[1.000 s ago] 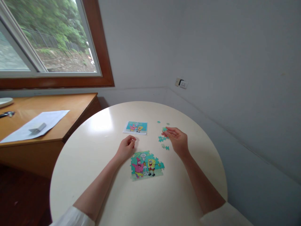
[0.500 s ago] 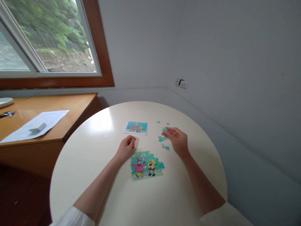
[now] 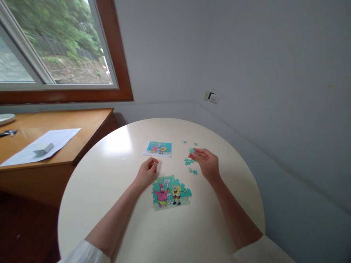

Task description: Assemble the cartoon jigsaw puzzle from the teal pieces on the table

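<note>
A partly assembled jigsaw puzzle [image 3: 161, 197] of cartoon figures lies in front of me, its upper right side stepped and ragged. Resting just beyond its upper left corner, my left hand [image 3: 148, 171] has its fingers curled in, with nothing visible in them. My right hand [image 3: 207, 162] hovers at the loose puzzle pieces [image 3: 187, 162], thumb and fingers drawn together. Whether a piece is between those fingertips is hidden. Several green and teal pieces lie around this hand, some partly covered by it. Behind my left hand is a picture card [image 3: 159, 148] with the same cartoon scene.
The round white table [image 3: 109, 190] stands near the wall corner. To the left, a wooden desk [image 3: 93, 122] holds a paper sheet [image 3: 60, 137] with a small white block [image 3: 44, 149] on it. A wall socket [image 3: 214, 98] sits behind the table.
</note>
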Tool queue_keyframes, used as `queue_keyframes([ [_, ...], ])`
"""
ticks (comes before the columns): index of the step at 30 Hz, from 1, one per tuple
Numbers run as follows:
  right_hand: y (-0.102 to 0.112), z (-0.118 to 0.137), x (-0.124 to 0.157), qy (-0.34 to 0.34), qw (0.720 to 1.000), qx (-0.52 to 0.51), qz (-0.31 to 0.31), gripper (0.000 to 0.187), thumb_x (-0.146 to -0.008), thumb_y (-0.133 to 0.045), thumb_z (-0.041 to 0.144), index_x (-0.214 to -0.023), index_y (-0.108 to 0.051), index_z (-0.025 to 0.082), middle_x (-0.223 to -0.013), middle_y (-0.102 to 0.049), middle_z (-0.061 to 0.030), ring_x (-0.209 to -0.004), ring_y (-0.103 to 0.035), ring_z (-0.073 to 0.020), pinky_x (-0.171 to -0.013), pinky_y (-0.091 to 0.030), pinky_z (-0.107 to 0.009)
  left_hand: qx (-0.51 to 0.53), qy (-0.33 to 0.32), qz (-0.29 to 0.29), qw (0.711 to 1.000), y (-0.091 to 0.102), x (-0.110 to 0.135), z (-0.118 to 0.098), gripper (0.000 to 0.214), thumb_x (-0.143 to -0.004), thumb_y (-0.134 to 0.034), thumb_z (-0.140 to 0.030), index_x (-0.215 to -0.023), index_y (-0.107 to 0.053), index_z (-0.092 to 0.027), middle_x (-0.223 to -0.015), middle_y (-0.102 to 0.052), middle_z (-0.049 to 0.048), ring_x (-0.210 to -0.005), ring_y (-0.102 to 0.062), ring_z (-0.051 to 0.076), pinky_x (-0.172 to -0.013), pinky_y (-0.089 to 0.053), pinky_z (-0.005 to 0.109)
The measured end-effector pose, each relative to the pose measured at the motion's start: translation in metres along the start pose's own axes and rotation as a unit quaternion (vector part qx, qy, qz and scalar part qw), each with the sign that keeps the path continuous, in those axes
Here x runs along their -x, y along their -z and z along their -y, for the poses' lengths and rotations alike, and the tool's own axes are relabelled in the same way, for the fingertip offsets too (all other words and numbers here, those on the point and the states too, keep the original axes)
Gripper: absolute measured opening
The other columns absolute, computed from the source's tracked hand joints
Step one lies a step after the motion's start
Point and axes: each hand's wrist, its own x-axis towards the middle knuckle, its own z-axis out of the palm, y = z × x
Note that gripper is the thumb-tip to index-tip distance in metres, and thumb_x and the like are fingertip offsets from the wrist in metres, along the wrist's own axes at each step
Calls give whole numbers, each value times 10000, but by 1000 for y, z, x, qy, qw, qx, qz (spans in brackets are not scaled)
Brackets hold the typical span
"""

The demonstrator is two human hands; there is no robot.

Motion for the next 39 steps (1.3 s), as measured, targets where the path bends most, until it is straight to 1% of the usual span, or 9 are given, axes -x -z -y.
queue_keyframes([
  [3, 0, 0, 0, 1, 1000, 0, -1, 379, -533, -735, 421, -763, -616, 145, -631, -677, -44, -611, -658, -192, -624, -545, -353, 0, -6, 0, 1000, 0, 0, 0, 158, -692, -447, -301, -733, -510, -162, -459, -407, -60, -444, -380, 88, -458, -279, 210],
  [7, 0, -1, 0, 3, 1000, 4, -4, 379, -531, -737, 421, -764, -620, 146, -633, -678, -44, -609, -658, -193, -629, -545, -357, -1, 2, -1, 1000, 0, 1, -3, 154, -680, -450, -300, -724, -510, -165, -456, -407, -60, -440, -382, 90, -460, -277, 213],
  [13, 1, -2, -1, 11, 1000, 13, 4, 358, -557, -723, 413, -772, -619, 147, -645, -682, -47, -612, -659, -189, -638, -547, -357, -1, 4, 0, 1000, 0, 2, -6, 154, -677, -454, -303, -721, -514, -168, -457, -412, -59, -443, -385, 92, -456, -276, 210],
  [18, 0, -1, 0, 4, 1000, 3, 1, 363, -542, -732, 408, -767, -620, 147, -639, -680, -43, -606, -659, -190, -630, -544, -353, 2, 7, 0, 1000, 0, 2, -7, 140, -679, -448, -286, -718, -509, -166, -461, -409, -61, -441, -380, 88, -460, -279, 207],
  [33, -1, 0, 0, -20, 1000, -13, -9, 370, -499, -757, 388, -740, -623, 140, -621, -676, -37, -590, -655, -185, -633, -539, -341, 2, 3, -1, 1000, 0, 1, -4, 130, -686, -453, -276, -720, -508, -163, -453, -403, -65, -442, -376, 87, -458, -278, 205],
  [39, -1, 1, 0, -15, 1000, -8, -9, 361, -505, -754, 389, -736, -623, 144, -623, -678, -37, -595, -657, -188, -636, -540, -345, -1, 2, 1, 1000, 0, 1, -3, 144, -686, -440, -287, -723, -504, -164, -462, -407, -63, -447, -377, 89, -457, -272, 206],
])
